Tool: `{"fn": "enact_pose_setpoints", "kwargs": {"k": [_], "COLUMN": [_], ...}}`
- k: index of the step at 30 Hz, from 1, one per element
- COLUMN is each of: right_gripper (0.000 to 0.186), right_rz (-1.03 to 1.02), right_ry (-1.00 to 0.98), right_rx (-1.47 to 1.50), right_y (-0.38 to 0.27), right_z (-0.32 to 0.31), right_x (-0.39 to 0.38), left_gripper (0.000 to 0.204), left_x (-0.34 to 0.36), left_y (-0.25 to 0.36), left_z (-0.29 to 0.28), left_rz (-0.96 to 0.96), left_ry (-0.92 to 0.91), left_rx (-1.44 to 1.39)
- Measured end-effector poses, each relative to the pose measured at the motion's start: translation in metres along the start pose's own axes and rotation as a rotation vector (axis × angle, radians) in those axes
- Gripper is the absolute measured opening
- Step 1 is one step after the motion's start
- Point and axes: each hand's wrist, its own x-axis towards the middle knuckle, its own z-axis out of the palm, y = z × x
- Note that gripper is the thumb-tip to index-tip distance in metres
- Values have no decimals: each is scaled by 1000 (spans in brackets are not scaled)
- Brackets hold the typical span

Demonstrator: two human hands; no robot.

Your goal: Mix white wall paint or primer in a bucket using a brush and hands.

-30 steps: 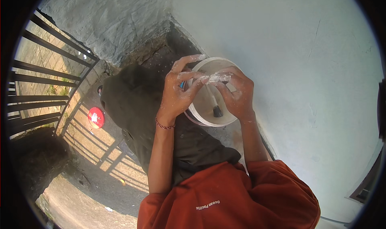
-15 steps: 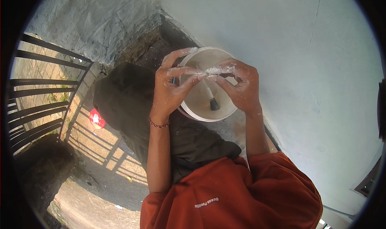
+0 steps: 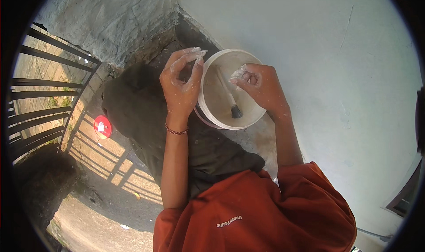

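My left hand [image 3: 181, 77], dusted with white, is pinched closed beside the bucket's left rim. Its thumb and fingertips meet at a small white bit too small to make out. Over the bucket's right side, my right hand [image 3: 264, 86] is closed, its thumb and curled fingers pressed on a white, pasty-looking lump [image 3: 239, 72]. Below the hands stands a white bucket [image 3: 212, 117] with a pale inside. A paintbrush [image 3: 228, 90] with a light handle and dark bristles leans in it, bristles toward me.
A pale painted wall [image 3: 345, 75] rises on the right, a rough grey wall [image 3: 106, 22] at the back left. Dark metal railings [image 3: 53, 90] stand on the left. A red round lid-like thing [image 3: 102, 127] lies on the ground beyond my dark-trousered leg [image 3: 137, 97].
My hands, which met fingertip to fingertip over the bucket around a white clump, have drawn apart. The left moved left off the bucket's opening; the right stays over it.
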Motion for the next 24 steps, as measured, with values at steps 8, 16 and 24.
{"fn": "enact_pose_setpoints", "kwargs": {"k": [8, 16, 24], "right_gripper": [22, 35, 33], "right_rz": [-543, -481, -483], "right_ry": [-438, -447, -432], "right_rx": [-894, -1021, -1047], "right_y": [45, 33, 64], "right_z": [57, 77, 98], "right_x": [77, 82, 84], "left_gripper": [12, 12, 13], "left_x": [10, 7, -8], "left_y": [-2, 4, -4], "left_z": [5, -10, -5], "left_rz": [-77, -75, -77], "left_ry": [45, 38, -24], "left_rx": [-113, -97, -38]}}
